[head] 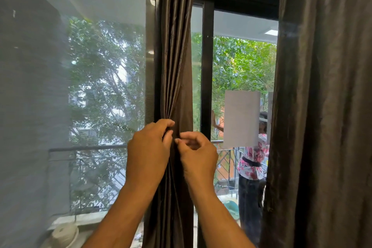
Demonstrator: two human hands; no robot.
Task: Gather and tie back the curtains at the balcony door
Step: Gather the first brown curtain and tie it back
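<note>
Dark-framed balcony door (207, 78), trees beyond, another curtain (322, 106) hanging at right. The gathered brown curtain (177, 56) hangs mid-door — my left hand (149, 153) pinches its folds, my right hand (198, 157) curls against the bunch, fingertips touching it.

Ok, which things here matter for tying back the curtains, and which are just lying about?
Job:
gathered middle curtain, gripped by left hand and right hand
loose right curtain

Lying about:
balcony railing
white bucket
green basin
person on the balcony
</note>
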